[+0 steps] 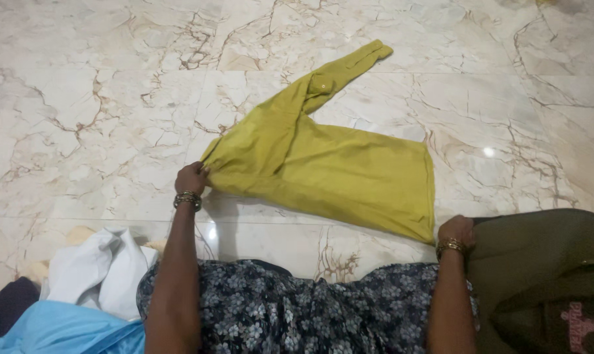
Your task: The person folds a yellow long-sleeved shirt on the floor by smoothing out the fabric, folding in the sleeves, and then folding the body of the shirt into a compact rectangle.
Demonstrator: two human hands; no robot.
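1. The left hand [192, 178] is closed in a pinch on the near left corner of a yellow-green shirt [323, 170], its fingers curled over the cloth edge; a stack of bangles [187, 200] circles that wrist.
2. The right hand [455, 231] sits at the near right corner of the same shirt, fingers bent down onto the hem. Whether it grips the cloth or only presses on it, I cannot tell. A gold bangle [450, 246] rings this wrist.
3. The shirt lies flat on the marble floor [100, 98], folded into a rough rectangle that stretches between the two hands. One sleeve [343, 71] sticks out from it towards the far right, its cuff lying on the floor.
4. Just right of the right hand, an olive-brown garment [539, 262] lies at the near right, touching the wrist.
5. At the near left sit a white cloth [100, 269], a light blue cloth [61, 331] and a dark piece of cloth [5, 305], bunched together.
6. The person's dark floral dress [297, 308] fills the near edge between both arms.
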